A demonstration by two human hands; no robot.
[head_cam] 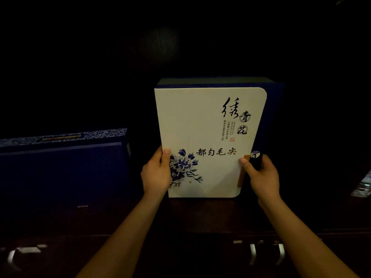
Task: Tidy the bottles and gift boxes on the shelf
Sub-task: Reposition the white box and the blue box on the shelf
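A white gift box [200, 127] with dark blue sides, black calligraphy and a blue flower print stands upright on the dark shelf [200, 213], slightly tilted. My left hand [157, 171] grips its lower left edge, thumb on the front. My right hand [263, 175] holds its lower right edge by the tan clasp strap, thumb on the front. A second, dark blue gift box [60, 163] with a patterned top lies flat to the left, apart from the white one.
The back of the shelf is dark and nothing shows there. Plastic-wrapped bottles [364, 185] are at the right edge. Metal handles [267, 253] sit on the cabinet front below the shelf, with another [12, 257] at the lower left.
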